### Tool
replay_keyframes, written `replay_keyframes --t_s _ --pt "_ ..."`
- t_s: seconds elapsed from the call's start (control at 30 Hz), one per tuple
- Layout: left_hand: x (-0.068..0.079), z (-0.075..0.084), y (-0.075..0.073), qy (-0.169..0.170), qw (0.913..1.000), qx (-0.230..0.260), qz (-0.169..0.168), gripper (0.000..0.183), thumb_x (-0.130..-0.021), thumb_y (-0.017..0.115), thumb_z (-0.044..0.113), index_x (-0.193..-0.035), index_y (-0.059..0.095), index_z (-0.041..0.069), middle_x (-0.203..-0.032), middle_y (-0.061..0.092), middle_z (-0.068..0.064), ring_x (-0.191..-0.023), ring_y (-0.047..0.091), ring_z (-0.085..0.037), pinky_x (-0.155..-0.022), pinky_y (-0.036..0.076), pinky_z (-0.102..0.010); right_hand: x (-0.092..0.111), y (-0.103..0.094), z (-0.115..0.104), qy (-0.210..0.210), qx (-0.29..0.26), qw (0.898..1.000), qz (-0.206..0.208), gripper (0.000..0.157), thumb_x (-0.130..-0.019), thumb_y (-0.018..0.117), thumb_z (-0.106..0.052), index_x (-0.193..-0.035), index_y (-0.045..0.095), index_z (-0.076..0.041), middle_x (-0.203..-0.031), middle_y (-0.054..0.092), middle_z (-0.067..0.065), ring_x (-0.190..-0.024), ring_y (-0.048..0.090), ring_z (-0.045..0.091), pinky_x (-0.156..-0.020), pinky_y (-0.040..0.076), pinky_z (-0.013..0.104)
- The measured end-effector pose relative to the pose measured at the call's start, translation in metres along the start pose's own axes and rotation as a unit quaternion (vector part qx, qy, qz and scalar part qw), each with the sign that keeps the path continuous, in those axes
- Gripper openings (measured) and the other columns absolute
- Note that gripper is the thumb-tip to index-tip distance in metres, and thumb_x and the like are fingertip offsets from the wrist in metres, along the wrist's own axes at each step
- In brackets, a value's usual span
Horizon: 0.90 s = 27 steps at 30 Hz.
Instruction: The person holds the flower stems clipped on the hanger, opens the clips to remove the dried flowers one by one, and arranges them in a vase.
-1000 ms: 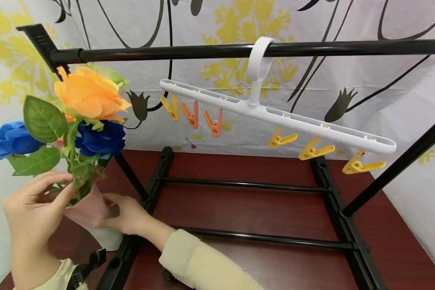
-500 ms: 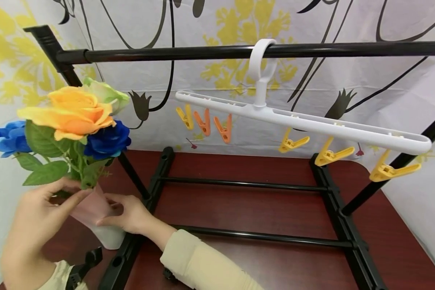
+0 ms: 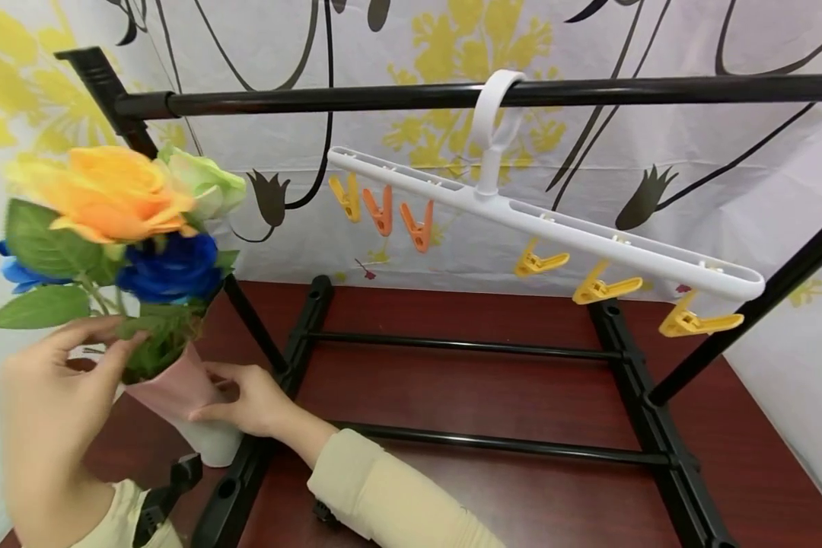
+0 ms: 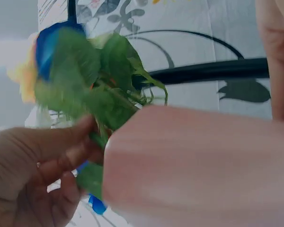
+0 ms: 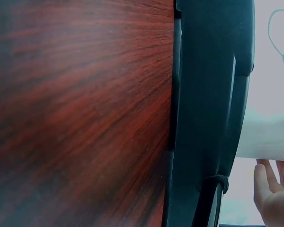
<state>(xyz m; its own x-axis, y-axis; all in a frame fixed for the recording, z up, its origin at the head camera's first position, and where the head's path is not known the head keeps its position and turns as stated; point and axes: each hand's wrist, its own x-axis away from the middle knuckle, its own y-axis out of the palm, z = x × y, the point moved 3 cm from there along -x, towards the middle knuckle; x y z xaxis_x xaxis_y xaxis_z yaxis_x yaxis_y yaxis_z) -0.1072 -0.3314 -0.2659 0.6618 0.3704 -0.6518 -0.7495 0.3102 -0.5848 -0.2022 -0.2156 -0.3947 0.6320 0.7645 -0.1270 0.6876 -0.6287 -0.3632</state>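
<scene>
At the left of the head view, my left hand (image 3: 55, 403) pinches green leafy stems (image 3: 154, 346) between thumb and fingers, just above a vase's mouth. The stems stand in the vase (image 3: 181, 399), which is pink above and white below and tilts to the left. My right hand (image 3: 256, 399) holds the vase's right side, with its far fingertips hidden behind it. Above the stems spread artificial flowers: an orange-yellow rose (image 3: 119, 194), a dark blue rose (image 3: 171, 266) and a pale green rose (image 3: 208, 183). Blurred leaves (image 4: 99, 85) overlap the left hand's fingertips in the left wrist view.
A black rack's top bar (image 3: 383, 97) carries a white hanger (image 3: 555, 228) with yellow and orange clips (image 3: 418, 226). The rack's base (image 3: 297, 335) stands on a dark red-brown table (image 3: 452, 388), right beside the vase. Behind hangs a patterned cloth (image 3: 356, 46).
The flowers dipped, then rose and shifted left with my left hand. My right hand has kept its hold on the vase. The hanger has swung on the bar.
</scene>
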Motion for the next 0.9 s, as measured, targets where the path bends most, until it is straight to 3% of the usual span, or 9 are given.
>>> replay_keyframes --t_s 0.1,0.27,0.3,0.4,0.5,0.53,0.63,0.73,0.9 --pt "0.005 -0.008 -0.003 -0.034 0.9986 -0.02 0.034 0.017 -0.089 0.072 0.007 -0.098 0.075 -0.007 -0.097 0.071 -0.03 -0.07 0.029 0.033 -0.062 0.027 0.002 0.003 0.0 0.002 0.001 -0.009 1.0 0.0 0.063 -0.09 0.074 -0.022 -0.148 0.049 -0.019 -0.142 0.058 -0.002 -0.117 0.062 0.002 -0.086 0.049 0.01" --pt "0.009 -0.013 0.0 -0.009 0.9978 -0.052 0.042 0.016 -0.082 0.077 0.003 -0.094 0.075 -0.008 -0.081 0.07 -0.032 -0.06 0.023 0.034 -0.049 0.024 -0.005 0.005 -0.001 0.002 0.008 -0.024 1.0 0.003 0.061 -0.09 0.075 -0.022 -0.146 0.051 -0.022 -0.139 0.061 -0.004 -0.112 0.063 0.0 -0.082 0.051 0.012" --pt "0.008 -0.014 0.001 -0.007 0.9976 -0.06 0.034 0.016 -0.082 0.078 0.003 -0.094 0.075 -0.007 -0.081 0.07 -0.031 -0.057 0.024 0.031 -0.046 0.024 -0.008 0.005 -0.001 0.002 0.008 -0.026 1.0 0.005 0.061 -0.089 0.075 -0.022 -0.146 0.051 -0.023 -0.138 0.061 -0.005 -0.111 0.063 0.0 -0.082 0.051 0.012" --pt "0.006 -0.015 0.005 -0.013 0.9967 -0.08 0.006 0.018 -0.082 0.078 0.003 -0.095 0.075 -0.009 -0.085 0.07 -0.032 -0.05 0.05 0.004 -0.046 0.023 -0.01 0.004 -0.003 0.001 0.007 -0.031 0.999 0.008 0.061 -0.089 0.075 -0.021 -0.145 0.052 -0.022 -0.138 0.062 -0.004 -0.111 0.063 0.0 -0.082 0.051 0.012" --pt "0.004 -0.017 0.01 -0.017 0.9969 -0.074 -0.018 0.018 -0.081 0.078 0.003 -0.094 0.075 -0.008 -0.089 0.07 -0.032 -0.05 0.05 -0.003 -0.046 0.024 -0.012 0.004 -0.005 0.002 0.006 -0.028 0.999 0.014 0.061 -0.089 0.075 -0.02 -0.145 0.052 -0.021 -0.136 0.063 -0.002 -0.11 0.063 0.0 -0.082 0.051 0.012" --pt "0.003 -0.018 0.011 -0.02 0.9971 -0.069 -0.026 0.018 -0.081 0.078 0.003 -0.094 0.075 -0.008 -0.089 0.07 -0.032 -0.051 0.05 0.001 -0.046 0.024 -0.011 0.004 -0.006 0.003 0.006 -0.025 1.0 0.016 0.061 -0.089 0.075 -0.02 -0.145 0.052 -0.021 -0.136 0.063 -0.001 -0.11 0.063 0.0 -0.082 0.051 0.011" --pt "0.003 -0.021 0.013 -0.027 0.997 -0.057 -0.045 0.019 -0.08 0.079 0.004 -0.095 0.076 -0.007 -0.087 0.071 -0.031 -0.055 0.027 0.023 -0.046 0.026 -0.012 0.004 -0.007 0.005 0.007 -0.017 1.0 0.022 0.062 -0.089 0.075 -0.021 -0.146 0.051 -0.02 -0.137 0.063 0.0 -0.112 0.063 0.001 -0.083 0.05 0.012" --pt "0.003 -0.021 0.013 -0.033 0.9968 -0.043 -0.059 0.018 -0.082 0.078 0.005 -0.095 0.076 -0.006 -0.087 0.071 -0.03 -0.055 0.028 0.025 -0.046 0.028 -0.012 0.006 -0.009 0.006 0.015 -0.015 0.999 0.029 0.062 -0.09 0.075 -0.023 -0.147 0.05 -0.02 -0.14 0.06 -0.002 -0.116 0.061 0.002 -0.086 0.05 0.012" --pt "0.005 -0.014 0.014 0.014 0.9981 -0.034 -0.049 0.019 -0.078 0.079 0.004 -0.095 0.075 -0.003 -0.081 0.071 -0.029 -0.054 0.031 0.022 -0.046 0.028 -0.014 0.011 -0.017 0.004 0.022 -0.006 0.999 0.029 0.055 -0.092 0.072 -0.026 -0.144 0.053 -0.02 -0.137 0.062 -0.002 -0.115 0.062 0.003 -0.085 0.051 0.013"
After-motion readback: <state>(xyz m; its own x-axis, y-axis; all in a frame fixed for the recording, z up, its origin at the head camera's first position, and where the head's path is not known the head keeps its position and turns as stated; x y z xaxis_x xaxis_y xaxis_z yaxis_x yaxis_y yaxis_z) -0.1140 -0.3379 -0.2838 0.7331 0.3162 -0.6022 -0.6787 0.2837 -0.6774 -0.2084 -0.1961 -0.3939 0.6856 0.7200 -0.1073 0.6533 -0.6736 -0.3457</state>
